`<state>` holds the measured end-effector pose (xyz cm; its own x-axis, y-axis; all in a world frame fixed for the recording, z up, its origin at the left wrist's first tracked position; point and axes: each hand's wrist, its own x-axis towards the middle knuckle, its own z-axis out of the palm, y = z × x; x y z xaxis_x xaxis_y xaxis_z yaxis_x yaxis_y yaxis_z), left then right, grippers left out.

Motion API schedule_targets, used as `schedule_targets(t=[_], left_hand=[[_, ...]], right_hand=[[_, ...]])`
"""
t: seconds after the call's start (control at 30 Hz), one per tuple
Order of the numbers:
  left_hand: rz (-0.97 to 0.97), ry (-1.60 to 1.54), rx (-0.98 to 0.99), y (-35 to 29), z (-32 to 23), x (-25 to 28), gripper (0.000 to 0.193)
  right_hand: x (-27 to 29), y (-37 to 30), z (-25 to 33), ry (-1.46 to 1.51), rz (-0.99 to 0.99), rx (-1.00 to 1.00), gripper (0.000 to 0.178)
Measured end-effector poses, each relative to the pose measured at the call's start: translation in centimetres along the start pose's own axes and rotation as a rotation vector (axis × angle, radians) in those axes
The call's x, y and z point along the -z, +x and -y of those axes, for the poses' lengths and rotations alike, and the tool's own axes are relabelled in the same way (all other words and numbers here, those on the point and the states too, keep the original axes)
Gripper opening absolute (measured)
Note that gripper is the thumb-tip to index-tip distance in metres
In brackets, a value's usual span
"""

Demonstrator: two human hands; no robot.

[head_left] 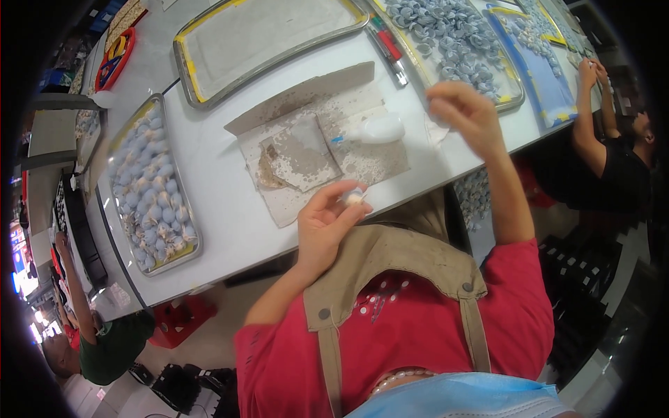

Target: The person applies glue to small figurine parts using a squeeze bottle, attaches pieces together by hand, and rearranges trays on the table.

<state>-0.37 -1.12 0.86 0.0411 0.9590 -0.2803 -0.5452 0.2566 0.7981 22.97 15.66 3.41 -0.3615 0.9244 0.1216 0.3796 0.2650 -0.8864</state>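
My left hand (324,223) is closed in a pinch around a small pale blue and cream piece (354,198), held just over the table's near edge. To the right my right hand (465,115) is raised with its fingers curled, close to a tray of loose grey-blue cupped pieces (453,42). Whatever its fingertips may hold cannot be made out. Between the hands, a white squeeze bottle (382,129) with a thin blue tip lies on stained, folded cardboard (369,159). A smaller, heavily stained card (303,153) lies there too.
At left stands a metal tray (198,251) of several round blue and cream pieces. A paper-lined tray (272,35) lies at the back. Pens (387,43) rest beside the right tray; a blue tray (557,111) stands beyond. Co-workers (610,160) (111,345) sit either side.
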Motion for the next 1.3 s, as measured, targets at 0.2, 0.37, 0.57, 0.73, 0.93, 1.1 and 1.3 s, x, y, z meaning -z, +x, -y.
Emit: schedule_targets(t=[0.2,0.37,0.57,0.73,0.93,1.1,1.3], left_hand=[[0.052,-0.108,0.092,0.2,-0.1,0.1,0.042],[0.020,-0.228,0.105,-0.2,0.3,0.1,0.040],[0.061,0.061,-0.019,-0.3,-0.1,0.3,0.034],[-0.006,-0.057,0.023,-0.2,0.0,-0.1,0.042],[0.066,-0.334,0.058,0.3,0.4,0.0,0.056],[0.051,-0.336,0.070,0.2,0.2,-0.3,0.059],[0.039,-0.324,0.090,-0.1,-0.3,-0.6,0.060]], right_hand=[[-5.7,-3.8,4.2,0.244,0.250,0.217,0.022],[-8.9,-5.1,4.4,0.137,0.216,0.531,0.035],[-9.2,-5.4,4.6,-0.098,0.074,0.585,0.036],[-9.3,-6.2,5.2,-0.201,0.049,0.551,0.038],[-9.8,-6.0,4.8,-0.315,0.105,0.605,0.036],[-10.3,-5.6,5.0,-0.397,0.154,0.671,0.035],[-9.9,-5.4,5.6,-0.421,0.255,0.761,0.026]])
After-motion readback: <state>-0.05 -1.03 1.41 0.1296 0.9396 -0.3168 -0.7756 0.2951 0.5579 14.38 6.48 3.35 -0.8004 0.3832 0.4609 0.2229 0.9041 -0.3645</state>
